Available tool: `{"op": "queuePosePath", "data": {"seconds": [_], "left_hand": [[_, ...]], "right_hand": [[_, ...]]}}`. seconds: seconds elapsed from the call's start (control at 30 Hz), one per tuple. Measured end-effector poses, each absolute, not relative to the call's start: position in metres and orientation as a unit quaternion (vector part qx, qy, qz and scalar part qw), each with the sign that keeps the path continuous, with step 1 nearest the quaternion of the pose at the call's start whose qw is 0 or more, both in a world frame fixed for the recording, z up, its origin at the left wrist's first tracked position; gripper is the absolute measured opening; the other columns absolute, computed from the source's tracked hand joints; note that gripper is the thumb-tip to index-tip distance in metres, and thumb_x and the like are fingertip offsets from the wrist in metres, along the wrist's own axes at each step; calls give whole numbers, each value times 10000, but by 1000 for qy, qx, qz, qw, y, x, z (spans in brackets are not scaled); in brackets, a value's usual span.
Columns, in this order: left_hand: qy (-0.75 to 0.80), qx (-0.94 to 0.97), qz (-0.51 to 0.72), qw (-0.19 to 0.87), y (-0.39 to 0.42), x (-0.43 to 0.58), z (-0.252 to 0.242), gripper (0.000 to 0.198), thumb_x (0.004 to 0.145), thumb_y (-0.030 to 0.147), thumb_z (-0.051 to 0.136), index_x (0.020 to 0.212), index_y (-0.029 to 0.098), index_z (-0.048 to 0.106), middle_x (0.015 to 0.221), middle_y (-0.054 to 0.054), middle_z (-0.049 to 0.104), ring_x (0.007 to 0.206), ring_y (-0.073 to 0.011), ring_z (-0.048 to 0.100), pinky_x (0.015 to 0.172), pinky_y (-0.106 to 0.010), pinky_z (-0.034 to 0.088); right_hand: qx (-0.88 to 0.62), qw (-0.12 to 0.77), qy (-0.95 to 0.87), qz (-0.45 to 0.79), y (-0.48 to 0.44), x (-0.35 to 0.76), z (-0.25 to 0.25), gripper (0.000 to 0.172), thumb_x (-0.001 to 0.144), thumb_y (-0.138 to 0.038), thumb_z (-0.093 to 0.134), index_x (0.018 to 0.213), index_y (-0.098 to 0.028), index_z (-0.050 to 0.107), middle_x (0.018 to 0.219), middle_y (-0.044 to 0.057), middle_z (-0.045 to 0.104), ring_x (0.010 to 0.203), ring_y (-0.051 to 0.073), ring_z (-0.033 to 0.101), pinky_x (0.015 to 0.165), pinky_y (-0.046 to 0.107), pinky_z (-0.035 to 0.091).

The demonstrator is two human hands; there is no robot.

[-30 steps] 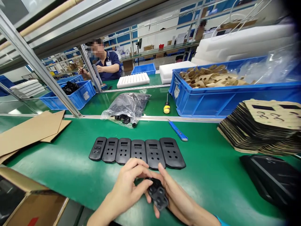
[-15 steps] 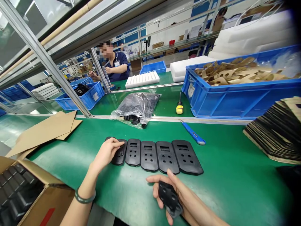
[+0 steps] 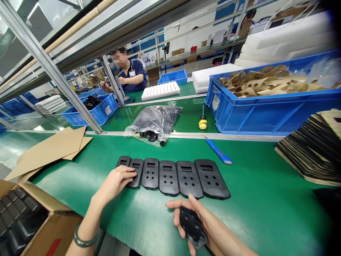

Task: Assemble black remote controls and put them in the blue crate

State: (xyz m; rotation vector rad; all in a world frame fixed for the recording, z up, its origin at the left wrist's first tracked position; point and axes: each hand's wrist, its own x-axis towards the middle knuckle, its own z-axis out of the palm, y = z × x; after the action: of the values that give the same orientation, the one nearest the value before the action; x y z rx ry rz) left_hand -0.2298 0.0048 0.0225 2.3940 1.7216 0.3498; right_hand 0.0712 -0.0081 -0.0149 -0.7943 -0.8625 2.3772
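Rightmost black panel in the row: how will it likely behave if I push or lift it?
The rightmost panel looks rigid, with crisp edges, so it probably won't sag. Lying flat, it should slide rather than roll on the glossy table. Pushed left, it would likely nudge the next panel, which sits close alongside.

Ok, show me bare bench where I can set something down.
Bare green bench lies between the six black panels and the sheet stack on the right, and, nearer, between left hand and right hand. The panels themselves are crowded: side by side, left hand partly covering the leftmost two.
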Motion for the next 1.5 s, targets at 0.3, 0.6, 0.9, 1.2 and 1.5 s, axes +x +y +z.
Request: {"op": "queuePosePath", "data": {"seconds": [0.3,0.6,0.9,1.2,1.5], "left_hand": [[608,780,139,53,-7,-219,14,337,943,240,408,1180,198,644,1356,-129,549,1194,-273,562,974,-437,490],[507,806,230,199,-32,-111,32,250,863,302,605,1107,265,644,955,-50,606,924,-185,598,798,-300,522],[473,786,316,243,-36,-89,23,73,840,128,607,856,198,618,795,-10,658,752,-136,614,712,-231,483],[505,849,97,124,29,-163,49,369,821,-18,381,863,186,685,967,-65,705,949,-204,626,862,-354,485],[562,814,121,86,27,-163,33,234,883,224,549,1107,197,615,1063,-82,677,972,-224,636,850,-363,514]], "right_hand": [[-267,256,-301,879,-7,71,-15,542,892,-612,409,1086,-147,607,771,55,605,652,166,564,411,223,515],[-232,270,-322,877,-8,69,-20,584,914,-628,321,1118,-147,581,710,38,597,574,132,572,395,183,504],[-252,283,-323,867,-7,69,-19,516,913,-607,364,1106,-186,590,695,9,538,597,130,538,401,180,500],[-286,288,-315,858,-7,70,-13,458,859,-587,494,1010,-176,628,781,29,565,620,142,532,379,205,485],[-281,288,-305,863,-7,70,-16,432,876,-569,480,1010,-183,620,794,37,578,634,152,544,387,211,489]]}}
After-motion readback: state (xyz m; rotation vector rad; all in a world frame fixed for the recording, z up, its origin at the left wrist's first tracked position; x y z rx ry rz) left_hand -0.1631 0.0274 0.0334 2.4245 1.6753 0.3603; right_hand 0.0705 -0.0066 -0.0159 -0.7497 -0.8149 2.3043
